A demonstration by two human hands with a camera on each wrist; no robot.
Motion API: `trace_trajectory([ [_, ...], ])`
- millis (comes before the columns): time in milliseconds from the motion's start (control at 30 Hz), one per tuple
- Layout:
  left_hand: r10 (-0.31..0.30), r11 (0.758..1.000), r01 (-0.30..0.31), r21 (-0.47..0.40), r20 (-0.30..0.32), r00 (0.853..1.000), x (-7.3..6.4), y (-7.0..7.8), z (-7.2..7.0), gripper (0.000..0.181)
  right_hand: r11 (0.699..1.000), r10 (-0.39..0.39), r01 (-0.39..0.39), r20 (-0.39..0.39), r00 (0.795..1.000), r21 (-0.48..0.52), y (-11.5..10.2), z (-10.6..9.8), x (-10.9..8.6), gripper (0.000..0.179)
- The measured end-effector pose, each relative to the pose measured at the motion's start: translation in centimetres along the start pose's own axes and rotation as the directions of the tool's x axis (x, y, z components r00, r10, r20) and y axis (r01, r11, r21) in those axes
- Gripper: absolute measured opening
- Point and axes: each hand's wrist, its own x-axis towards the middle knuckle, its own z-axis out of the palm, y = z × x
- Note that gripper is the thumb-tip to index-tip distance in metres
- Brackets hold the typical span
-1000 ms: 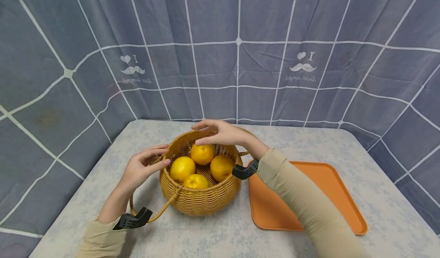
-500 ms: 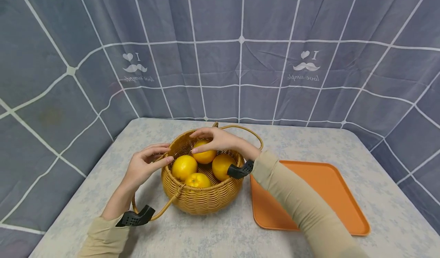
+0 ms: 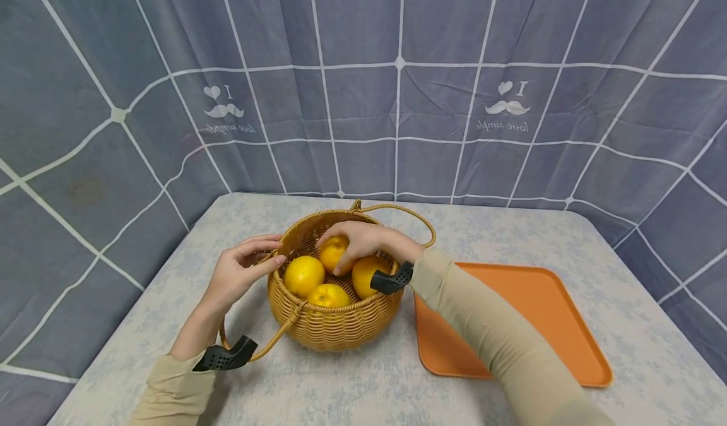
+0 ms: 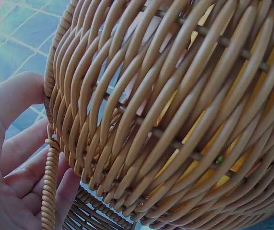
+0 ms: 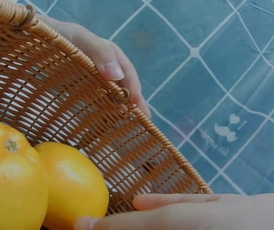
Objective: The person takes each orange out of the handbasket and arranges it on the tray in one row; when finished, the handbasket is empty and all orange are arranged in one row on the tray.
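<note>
A round wicker basket (image 3: 335,331) stands on the table with several yellow-orange oranges (image 3: 304,276) inside. My left hand (image 3: 235,271) holds its left rim, thumb at the edge and fingers outside, beside the lowered handle (image 4: 49,187). Reaching in over the right side, my right hand (image 3: 363,238) has its thumb and fingers curled round the rear orange (image 3: 332,250); its palm hides part of that fruit. Two oranges (image 5: 72,184) show beside the right thumb in the right wrist view, where the gripped fruit cannot be made out.
Right of the basket lies an orange tray (image 3: 528,300), partly under my right sleeve (image 3: 483,325). Another handle (image 3: 409,208) leans out behind the basket. A pale patterned cloth (image 3: 483,230) covers the table, and a grey-blue checked curtain (image 3: 358,110) hangs behind.
My right hand has moved from above the basket down into it, closing its fingers round the rear orange. The rear handle has come into sight. The left hand stays at the rim.
</note>
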Motion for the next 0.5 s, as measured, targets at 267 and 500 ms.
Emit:
trace_trajectory([
  [267,0.002,1.0,-0.002,-0.003,0.002,1.0,0.0,0.05,-0.04,0.029,0.998,-0.02,0.022,0.023,1.0,-0.06,0.22,0.09,0.07,0.058],
  [500,-0.01,1.0,0.01,0.004,-0.001,1.0,-0.03,0.02,0.01,0.03,0.996,0.028,-0.021,0.079,0.996,-0.085,-0.04,0.06,0.04,0.065],
])
